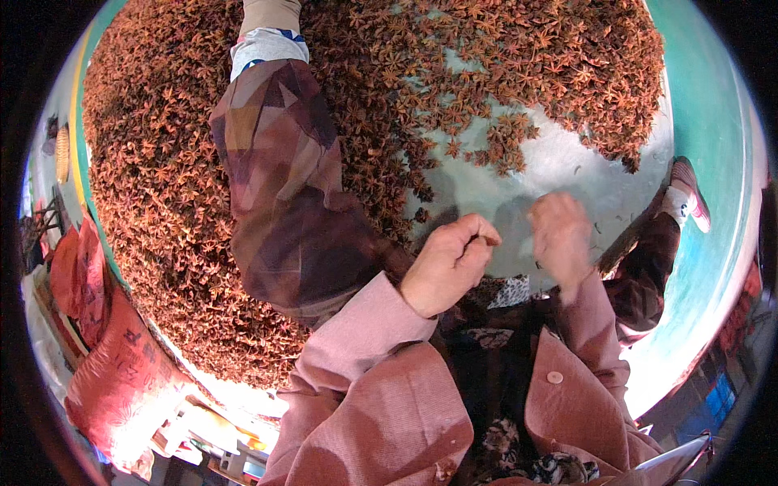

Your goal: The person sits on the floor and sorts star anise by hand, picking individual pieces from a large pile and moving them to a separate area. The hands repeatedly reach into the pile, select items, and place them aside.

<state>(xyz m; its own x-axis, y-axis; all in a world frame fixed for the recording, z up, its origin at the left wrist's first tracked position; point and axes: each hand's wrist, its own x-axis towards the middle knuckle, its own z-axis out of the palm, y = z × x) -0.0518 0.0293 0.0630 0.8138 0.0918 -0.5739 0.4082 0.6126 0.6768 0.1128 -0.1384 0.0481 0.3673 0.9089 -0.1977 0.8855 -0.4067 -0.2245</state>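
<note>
My left hand (450, 264) is held over the pale sheet (504, 237) before my lap, its fingers curled inward. Whether something small sits inside the curled fingers is hidden. To its right hovers my right hand (562, 234), blurred by motion, with its fingers bent. I cannot make out anything in it. A thick layer of dried star anise (164, 200) spreads across the left and far side, with a thinner scatter (507, 143) in front of both hands. Brown-red single pods show among the whole stars.
My left leg in patterned trousers (285, 164) stretches over the spice, and my right leg (644, 279) is bent with a striped shoe (690, 191) on the green floor (708, 121). A red woven sack (124, 370) bearing writing lies at the left edge, near a yellow line (76, 140).
</note>
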